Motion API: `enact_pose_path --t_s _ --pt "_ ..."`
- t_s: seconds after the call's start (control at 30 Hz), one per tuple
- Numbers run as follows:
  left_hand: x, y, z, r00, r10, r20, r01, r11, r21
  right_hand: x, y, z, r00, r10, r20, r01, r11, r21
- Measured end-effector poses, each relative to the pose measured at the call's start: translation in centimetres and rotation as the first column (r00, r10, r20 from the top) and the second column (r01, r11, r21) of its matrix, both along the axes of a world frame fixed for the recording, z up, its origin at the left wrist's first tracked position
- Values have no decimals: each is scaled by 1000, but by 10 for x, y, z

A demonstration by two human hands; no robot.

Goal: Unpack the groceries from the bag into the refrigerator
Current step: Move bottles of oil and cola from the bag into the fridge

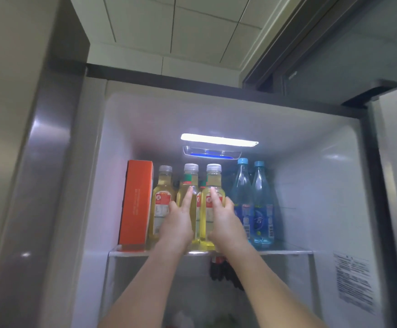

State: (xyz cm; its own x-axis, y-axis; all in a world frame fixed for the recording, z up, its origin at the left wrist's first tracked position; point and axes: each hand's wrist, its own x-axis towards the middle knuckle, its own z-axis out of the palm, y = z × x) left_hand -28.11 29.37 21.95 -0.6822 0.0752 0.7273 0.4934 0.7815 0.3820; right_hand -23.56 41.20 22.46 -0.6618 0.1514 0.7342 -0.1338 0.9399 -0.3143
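Note:
I am looking up into the open refrigerator at its top glass shelf (287, 252). Three bottles of yellow liquid stand there in a row. My left hand (177, 223) grips the middle yellow bottle (190, 176), one finger pointing straight up its front. My right hand (225, 221) holds the right yellow bottle (214, 177) the same way, with fingers curled round its right side. The two held bottles stand upright on the shelf, touching each other. The third yellow bottle (162, 200) stands free just to the left.
An orange carton (137, 202) stands at the shelf's left end. Two blue water bottles (261, 192) stand to the right of my hands, with bare shelf beyond them. Dark bottles (218, 268) show below the shelf. The lamp (218, 139) glows overhead. The open door (396, 185) is at right.

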Motion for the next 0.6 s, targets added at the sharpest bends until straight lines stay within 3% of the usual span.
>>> enact_pose_path --t_s 0.3,0.6 --pt "-32 19 10 989 61 137 -52 996 -67 -49 -4 11 986 -5 164 23 994 -108" --pt "-26 12 6 983 32 179 -24 999 -46 -55 -1 2 992 47 121 -32 992 -119"
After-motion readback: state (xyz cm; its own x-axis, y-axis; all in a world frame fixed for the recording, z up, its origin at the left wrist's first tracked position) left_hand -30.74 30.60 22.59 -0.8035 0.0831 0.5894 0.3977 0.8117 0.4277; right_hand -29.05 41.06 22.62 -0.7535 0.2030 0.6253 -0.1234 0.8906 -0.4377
